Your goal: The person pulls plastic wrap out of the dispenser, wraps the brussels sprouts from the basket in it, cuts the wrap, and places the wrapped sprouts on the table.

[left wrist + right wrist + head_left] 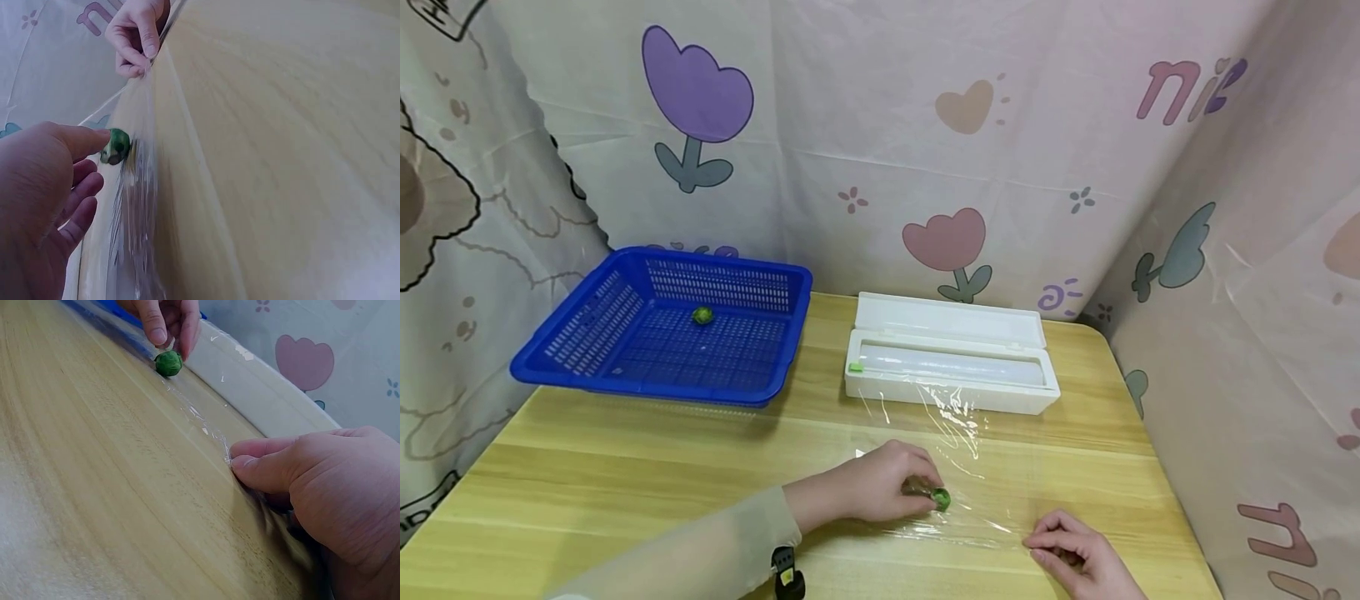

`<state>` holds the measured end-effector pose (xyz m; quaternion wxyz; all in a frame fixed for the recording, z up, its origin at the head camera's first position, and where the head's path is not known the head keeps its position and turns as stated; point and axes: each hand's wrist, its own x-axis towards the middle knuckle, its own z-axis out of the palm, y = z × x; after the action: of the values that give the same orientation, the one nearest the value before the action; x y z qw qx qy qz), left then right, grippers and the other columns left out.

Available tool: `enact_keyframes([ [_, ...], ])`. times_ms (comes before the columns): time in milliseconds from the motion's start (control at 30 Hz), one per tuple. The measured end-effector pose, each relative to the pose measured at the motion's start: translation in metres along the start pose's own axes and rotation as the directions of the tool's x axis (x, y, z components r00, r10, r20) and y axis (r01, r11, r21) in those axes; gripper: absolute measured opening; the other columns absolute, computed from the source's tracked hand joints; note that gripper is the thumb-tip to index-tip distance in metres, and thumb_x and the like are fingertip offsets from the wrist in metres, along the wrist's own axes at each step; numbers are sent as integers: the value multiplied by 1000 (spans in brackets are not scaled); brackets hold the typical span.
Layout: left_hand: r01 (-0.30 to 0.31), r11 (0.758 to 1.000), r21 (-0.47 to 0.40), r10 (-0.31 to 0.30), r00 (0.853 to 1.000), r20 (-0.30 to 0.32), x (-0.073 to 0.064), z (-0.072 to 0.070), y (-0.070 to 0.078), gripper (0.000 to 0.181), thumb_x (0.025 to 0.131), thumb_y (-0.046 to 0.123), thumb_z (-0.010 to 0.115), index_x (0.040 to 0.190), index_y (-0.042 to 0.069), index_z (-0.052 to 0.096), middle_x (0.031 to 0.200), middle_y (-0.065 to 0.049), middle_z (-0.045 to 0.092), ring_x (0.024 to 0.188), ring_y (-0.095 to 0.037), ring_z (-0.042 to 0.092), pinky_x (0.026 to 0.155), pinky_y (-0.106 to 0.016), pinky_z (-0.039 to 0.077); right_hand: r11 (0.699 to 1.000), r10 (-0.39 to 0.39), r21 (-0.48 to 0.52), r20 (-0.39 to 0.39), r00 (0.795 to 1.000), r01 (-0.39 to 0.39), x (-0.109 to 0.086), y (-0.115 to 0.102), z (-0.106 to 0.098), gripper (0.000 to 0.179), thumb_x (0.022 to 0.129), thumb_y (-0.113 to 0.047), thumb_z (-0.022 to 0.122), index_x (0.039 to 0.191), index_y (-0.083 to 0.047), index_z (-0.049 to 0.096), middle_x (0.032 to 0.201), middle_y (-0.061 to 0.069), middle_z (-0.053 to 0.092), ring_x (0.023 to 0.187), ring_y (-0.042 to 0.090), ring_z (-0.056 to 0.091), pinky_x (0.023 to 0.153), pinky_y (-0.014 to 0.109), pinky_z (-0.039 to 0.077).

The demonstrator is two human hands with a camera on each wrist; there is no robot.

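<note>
A small green Brussels sprout (940,499) is between the thumb and fingertips of my left hand (895,483), over a sheet of clear cling film (955,529). The left wrist view shows the thumb against the sprout (116,147), the other fingers partly curled. Thumb and forefinger of my right hand (1078,554) pinch the film's near right corner, seen closer in the right wrist view beside the film edge (209,428). The film stretches from a white dispenser box (951,400), lid raised, with its roll (947,365) inside. Its exact outline is hard to see.
A blue plastic basket (786,350) stands at the back left with another Brussels sprout (702,315) in it. A green slider (856,367) sits at the dispenser's left end. Printed curtains (850,108) close off the wooden table (700,467) behind and at both sides.
</note>
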<state>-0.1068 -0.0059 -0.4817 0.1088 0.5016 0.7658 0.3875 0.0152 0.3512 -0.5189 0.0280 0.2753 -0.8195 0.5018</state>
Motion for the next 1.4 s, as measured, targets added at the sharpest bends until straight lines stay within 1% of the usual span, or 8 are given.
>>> enact_keyframes([
  [233, 9, 999, 44, -8, 1000, -16, -19, -10, -8, 23, 98, 23, 78, 117, 10, 78, 113, 6, 73, 105, 0, 65, 96, -14, 48, 1000, 8, -7, 6, 1000, -8, 0, -2, -2, 39, 87, 18, 75, 112, -10, 80, 106, 3, 64, 73, 10, 58, 51, 24, 50],
  [400, -9, 999, 53, 10, 1000, -26, -43, -22, -12, 29, 98, 33, 79, 119, 13, 78, 115, 7, 73, 108, -1, 64, 99, -19, 49, 999, 44, -23, 8, 999, -44, 1, -6, 0, 35, 88, 14, 77, 112, -11, 80, 107, 2, 65, 76, 11, 61, 53, 26, 52],
  [567, 17, 999, 41, -16, 1000, -25, -68, -33, -15, 31, 96, 34, 81, 119, 14, 78, 115, 8, 72, 106, -2, 64, 96, -21, 51, 998, 56, -24, 19, 998, -55, 1, -8, -1, 33, 88, 12, 78, 112, -11, 80, 107, 2, 65, 78, 11, 61, 54, 26, 52],
  [767, 24, 1000, 8, -24, 1000, -6, -89, -45, -21, 36, 91, 36, 86, 118, 13, 80, 109, 10, 73, 95, -1, 64, 85, -18, 53, 998, 54, -18, 33, 998, -54, 1, -5, -2, 34, 87, 11, 79, 113, -10, 79, 108, 2, 64, 79, 11, 60, 55, 25, 51],
  [900, 50, 998, -47, -50, 999, 13, -101, -49, -25, 43, 84, 36, 90, 119, 13, 81, 109, 12, 74, 99, 0, 65, 88, -20, 54, 999, 44, -24, 29, 999, -43, 1, -4, -2, 35, 86, 12, 80, 112, -11, 79, 108, 2, 65, 78, 10, 60, 54, 25, 51],
  [1067, 52, 995, -82, -50, 998, 34, -107, -51, -27, 42, 83, 33, 92, 119, 14, 82, 111, 12, 74, 103, 0, 65, 89, -22, 55, 1000, 10, -16, 23, 1000, -10, 0, -2, -1, 37, 85, 16, 78, 113, -8, 79, 107, 4, 64, 77, 10, 60, 53, 24, 50],
  [1267, -41, 998, -43, 43, 998, 36, -104, -49, -28, 24, 92, 24, 85, 113, 14, 84, 107, 11, 73, 99, 4, 62, 81, -14, 53, 1000, -21, -19, 11, 1000, 21, -1, 1, 0, 42, 83, 22, 75, 112, -8, 78, 106, 6, 64, 77, 12, 61, 54, 22, 51],
  [1400, -101, 995, 13, 100, 994, 33, -101, -47, -29, 12, 97, 16, 80, 108, 16, 84, 103, 11, 72, 98, 5, 60, 81, -11, 50, 999, -24, -31, 5, 1000, 24, -1, 2, 1, 44, 83, 25, 73, 111, -8, 79, 105, 6, 64, 76, 11, 61, 54, 21, 51],
])
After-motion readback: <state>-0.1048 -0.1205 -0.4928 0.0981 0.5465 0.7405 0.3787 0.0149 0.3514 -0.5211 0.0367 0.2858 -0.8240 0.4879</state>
